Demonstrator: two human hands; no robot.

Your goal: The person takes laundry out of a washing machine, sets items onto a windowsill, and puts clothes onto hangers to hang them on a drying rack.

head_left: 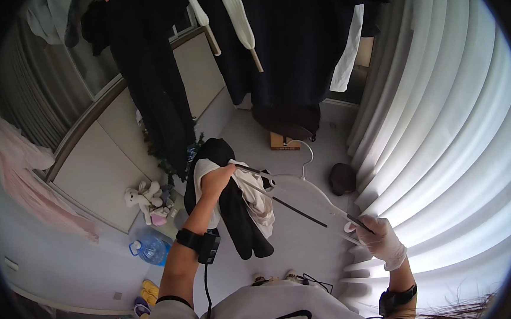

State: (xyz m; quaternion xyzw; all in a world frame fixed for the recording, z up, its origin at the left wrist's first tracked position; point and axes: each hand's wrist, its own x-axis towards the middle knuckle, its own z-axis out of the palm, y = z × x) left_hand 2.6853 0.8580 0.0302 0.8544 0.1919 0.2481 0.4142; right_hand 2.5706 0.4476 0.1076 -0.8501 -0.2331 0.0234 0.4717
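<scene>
- Our left hand (pixel 216 179) has its fingers closed round one end of a pale hanger (pixel 304 178) and the cloth bunched there; how tightly they pinch, we cannot tell.
- Our right hand (pixel 382 239), in a thin see-through glove, grips the hanger's other end, its fingers narrowed round the dark part.
- The hanger spans between both sets of fingers, tilted down towards the right ones, its hook standing beyond the line between them.
- We see a black garment (pixel 233 220) hanging below the left fingers, and a pale cloth (pixel 257 207) draped beside it, just right of those fingers and touching the black one.
- A small dark item (pixel 343 178) lies on the floor (pixel 300 252) beyond the right fingers, near the white curtain (pixel 444 146), which falls to their right.
- Farther ahead of both sets of fingers, we have a cardboard box (pixel 284 141) under a dark brown bag (pixel 288 120).
- Left of our left fingers sits a white plush toy (pixel 144 196), with a blue-tinted bottle (pixel 152 249) nearer to us.
</scene>
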